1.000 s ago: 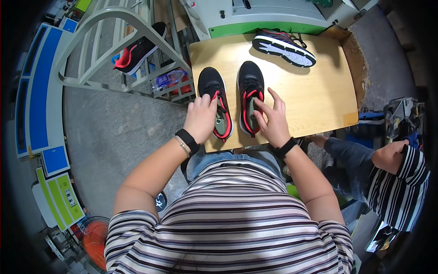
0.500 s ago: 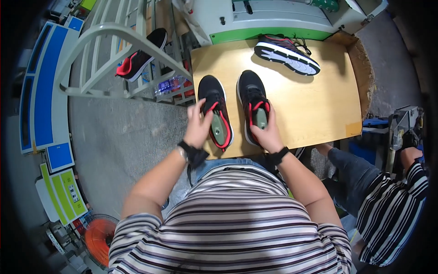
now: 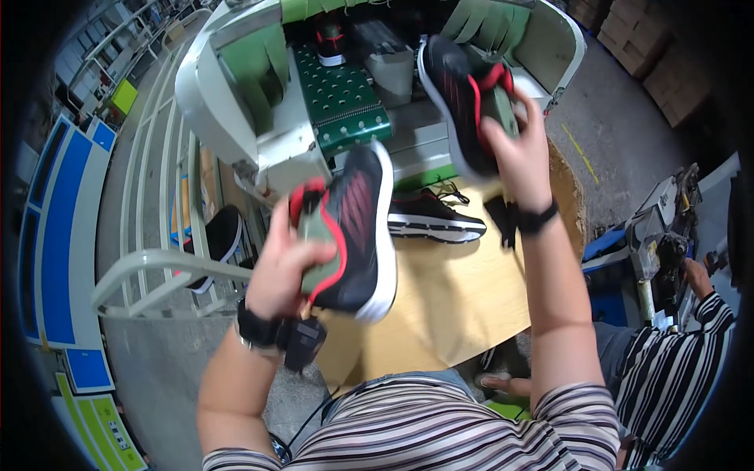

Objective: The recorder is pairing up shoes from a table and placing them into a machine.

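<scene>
My left hand (image 3: pixel 271 267) grips a black sneaker (image 3: pixel 363 212) with red lining and a white sole, held tilted above the table. A green shoe last (image 3: pixel 318 239) fills its opening, and my thumb presses on it. Higher and farther to the right, my right hand (image 3: pixel 525 149) is closed on the matching sneaker (image 3: pixel 455 98), toe pointing away. That one also has a green last (image 3: pixel 500 110) inside, under my thumb. Between and below them a third sneaker (image 3: pixel 432 213) lies on its side on the wooden table (image 3: pixel 416 314), its pale sole edge showing.
Ahead stands a machine with a green perforated conveyor (image 3: pixel 338 98), a sneaker (image 3: pixel 331 45) on it and green strip curtains (image 3: pixel 255 74). At left is a metal rack (image 3: pixel 169 263) holding a dark shoe (image 3: pixel 220 239). A co-worker in stripes (image 3: pixel 667 357) is at right, near equipment.
Both sneakers have been lifted off the table and carried forward, the right one farther. My view has tilted up, bringing the machine and its conveyor into sight.
</scene>
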{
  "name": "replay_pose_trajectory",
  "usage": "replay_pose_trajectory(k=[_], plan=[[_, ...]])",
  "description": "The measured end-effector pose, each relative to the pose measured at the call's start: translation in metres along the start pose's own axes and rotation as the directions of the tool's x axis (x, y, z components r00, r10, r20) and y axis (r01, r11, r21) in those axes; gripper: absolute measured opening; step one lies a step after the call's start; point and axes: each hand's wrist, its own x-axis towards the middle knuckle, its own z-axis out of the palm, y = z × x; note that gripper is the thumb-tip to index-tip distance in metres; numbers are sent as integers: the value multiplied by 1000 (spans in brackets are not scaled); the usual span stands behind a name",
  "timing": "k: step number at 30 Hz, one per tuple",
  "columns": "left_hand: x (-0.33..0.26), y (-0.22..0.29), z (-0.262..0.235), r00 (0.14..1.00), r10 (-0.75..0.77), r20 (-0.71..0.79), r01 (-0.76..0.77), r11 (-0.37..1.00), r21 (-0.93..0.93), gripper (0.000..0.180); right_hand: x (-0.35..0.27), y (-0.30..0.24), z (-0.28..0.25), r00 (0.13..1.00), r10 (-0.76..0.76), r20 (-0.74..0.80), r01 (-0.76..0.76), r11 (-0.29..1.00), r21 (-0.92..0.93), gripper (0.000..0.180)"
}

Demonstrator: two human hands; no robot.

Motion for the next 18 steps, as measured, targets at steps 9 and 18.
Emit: replay_pose_trajectory(k=[9,18], plan=[[323,36,-31,842,518,-151,-86,406,910,88,113,112,110,879,-476,27,347,599,-722,63],[213,-141,29,721,107,684,-690,26,723,84,-159,173,8,950,85,300,156,706,-691,77]])
